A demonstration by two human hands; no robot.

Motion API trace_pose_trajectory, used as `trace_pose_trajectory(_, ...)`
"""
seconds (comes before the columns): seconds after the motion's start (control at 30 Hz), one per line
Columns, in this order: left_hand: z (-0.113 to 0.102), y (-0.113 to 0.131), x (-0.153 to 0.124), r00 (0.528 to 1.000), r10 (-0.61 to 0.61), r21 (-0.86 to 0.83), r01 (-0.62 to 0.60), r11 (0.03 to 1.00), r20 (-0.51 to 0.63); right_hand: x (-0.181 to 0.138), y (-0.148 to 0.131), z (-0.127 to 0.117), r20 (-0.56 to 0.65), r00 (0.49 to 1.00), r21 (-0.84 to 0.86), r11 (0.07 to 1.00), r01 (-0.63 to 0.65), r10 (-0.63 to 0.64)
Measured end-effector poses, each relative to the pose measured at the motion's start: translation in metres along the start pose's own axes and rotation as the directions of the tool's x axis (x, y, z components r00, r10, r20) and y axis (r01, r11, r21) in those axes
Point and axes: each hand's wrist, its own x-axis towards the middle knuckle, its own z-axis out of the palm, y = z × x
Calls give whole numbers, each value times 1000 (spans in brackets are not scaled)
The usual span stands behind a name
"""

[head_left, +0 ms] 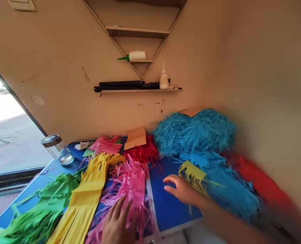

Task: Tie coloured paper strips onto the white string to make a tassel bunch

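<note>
My left hand (118,220) is open, fingers spread over the lower part of a pink fringed paper strip (135,183); whether it touches the paper I cannot tell. Over the blue tabletop (162,195), my right hand (182,191) has its thumb and fingers apart, with nothing visible between them. A small yellow fringed paper piece (193,171) lies just behind that hand, partly hidden by it. To the left of the pink strip lie a long yellow fringed strip (86,191) and green fringed paper (48,200).
Fluffy blue fringed paper (203,132) is heaped at the back right, with flatter blue paper (232,183) before it. Red paper (262,179) is beside the wall. A glass jar (61,152) stands at the left edge. Wall shelves hold a white bottle (163,80) and black rods (120,84).
</note>
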Motion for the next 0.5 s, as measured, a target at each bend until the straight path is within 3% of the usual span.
trace_pose_trajectory(0.1, 4, 32, 28, 980, 125, 61, -135, 989, 157, -29, 17, 0, 78, 992, -213, 970, 116, -102)
trace_pose_trajectory(0.17, 5, 45, 36, 951, 85, 155, -136, 978, 297, -35, 30, 1, 51, 986, -298, 940, 165, -156)
trace_pose_trajectory(0.23, 10, 48, 37, 934, -27, 273, -76, 959, 357, -36, 47, -5, -90, 984, -396, 912, 107, -155)
trace_pose_trajectory(0.33, 21, 38, 32, 930, -103, 385, -44, 922, 354, -34, 75, -25, -319, 945, -507, 855, -107, -71)
trace_pose_trajectory(0.5, 20, 19, 29, 982, -44, 457, -46, 888, 185, -37, 96, -64, -440, 898, -502, 830, -243, -4)
